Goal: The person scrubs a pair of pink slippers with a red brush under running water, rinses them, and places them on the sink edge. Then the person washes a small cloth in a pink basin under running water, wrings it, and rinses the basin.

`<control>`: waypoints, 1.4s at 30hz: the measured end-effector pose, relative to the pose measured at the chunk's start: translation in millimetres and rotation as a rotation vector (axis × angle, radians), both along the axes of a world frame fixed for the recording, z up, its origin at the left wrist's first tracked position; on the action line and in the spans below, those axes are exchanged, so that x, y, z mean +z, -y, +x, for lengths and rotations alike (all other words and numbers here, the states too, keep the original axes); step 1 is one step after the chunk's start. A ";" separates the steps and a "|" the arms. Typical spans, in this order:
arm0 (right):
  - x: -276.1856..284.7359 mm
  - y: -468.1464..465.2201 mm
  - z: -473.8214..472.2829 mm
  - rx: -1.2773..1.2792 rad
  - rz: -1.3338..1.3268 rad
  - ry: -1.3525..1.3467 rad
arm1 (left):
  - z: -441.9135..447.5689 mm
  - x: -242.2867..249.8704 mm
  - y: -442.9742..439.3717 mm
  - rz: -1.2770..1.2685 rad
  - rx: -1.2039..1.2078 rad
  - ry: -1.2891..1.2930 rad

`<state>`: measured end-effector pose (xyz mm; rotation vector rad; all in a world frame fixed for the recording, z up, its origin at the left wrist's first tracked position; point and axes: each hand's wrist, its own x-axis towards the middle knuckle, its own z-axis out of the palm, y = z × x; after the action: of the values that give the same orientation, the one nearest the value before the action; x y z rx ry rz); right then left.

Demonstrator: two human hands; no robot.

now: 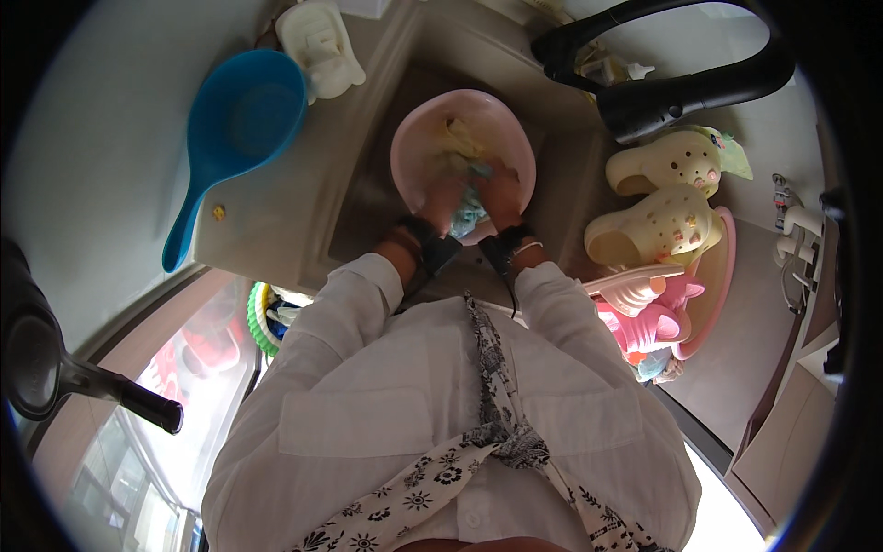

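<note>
A pink plastic basin (414, 131) stands in the sink (372, 155). Both of my hands are inside it, blurred. My left hand (443, 200) presses against wet cloth at the basin's left side. On the right, my right hand (500, 190) has its fingers on a light blue-green cloth (469, 210), which bunches between the two hands. A yellowish cloth (463, 138) lies beyond them, towards the far wall of the basin. Blur hides the fingertips, so how firmly either hand grips cannot be seen.
A blue plastic dipper (248, 117) and a whitish plastic item (321, 52) are at the left. Cream perforated clogs (652, 224), a pink basin (721, 276) and pink plastic items (648, 321) sit at the right. A black curved handle-like object (690, 96) extends over the upper right.
</note>
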<state>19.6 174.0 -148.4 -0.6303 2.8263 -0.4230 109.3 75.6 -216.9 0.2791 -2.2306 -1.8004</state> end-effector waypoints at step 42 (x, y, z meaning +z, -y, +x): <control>238.2 38.6 2.1 -0.178 -0.988 0.229 | -25.5 80.1 48.6 1.862 -0.032 0.134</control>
<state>21.8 135.3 89.8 -0.4168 2.3090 -1.8234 83.8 27.0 -136.8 0.6075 0.1003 -3.1872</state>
